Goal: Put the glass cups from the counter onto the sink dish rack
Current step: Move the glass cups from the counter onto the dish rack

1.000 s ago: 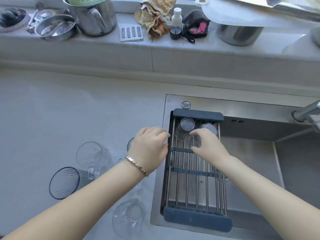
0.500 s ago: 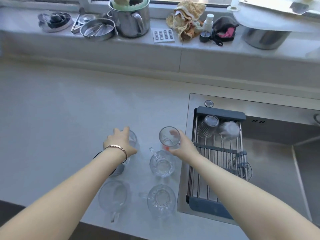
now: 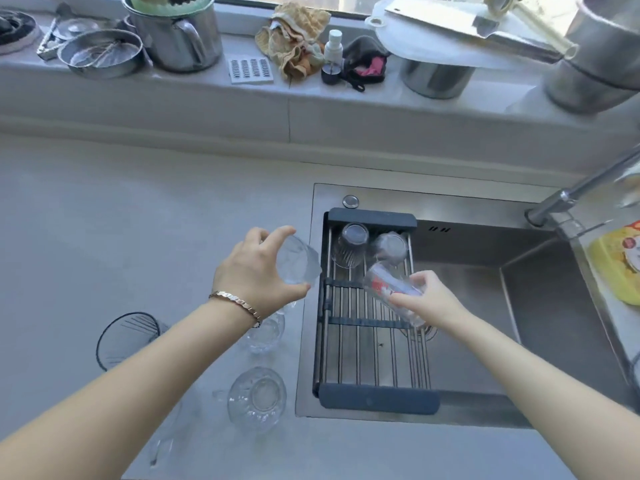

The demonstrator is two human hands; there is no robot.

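Holding one glass apiece, both hands are loaded above the join of counter and sink.

Item, left hand [image 3: 258, 271]: closed around a clear tumbler [image 3: 298, 260], fingers over its far side and thumb under the near, the glass tipped and carried just left of the dish rack [image 3: 375, 398], above the sink edge.

Item, right hand [image 3: 431, 299]: closed on a printed glass [image 3: 391, 287] with a red motif, gripped at the near end, lying nearly on its side over the middle of the rack bars.

Item, on the rack: two upturned glasses [image 3: 351, 244] side by side at the far end, touching or nearly so.

Item, on the counter [image 3: 138, 220]: a handled glass mug [image 3: 257, 398] near the sink's near left corner; a dark-rimmed glass cup [image 3: 128, 336] further left; a third glass [image 3: 265, 329] largely hidden under the left wrist.

Handling, as judged: rigid, light, brittle, probably slick; best taken around the wall with thumb opposing fingers, mugs by the handle, and set down gently on the metal bars, clear of the glasses already standing there.

Obscured: the held tumbler's rim and base are hard to separate through glare. A further transparent piece at the near left edge is too faint to identify. Whether any glass is wet cannot be told. The tap [image 3: 571, 194] is cut off at the right.
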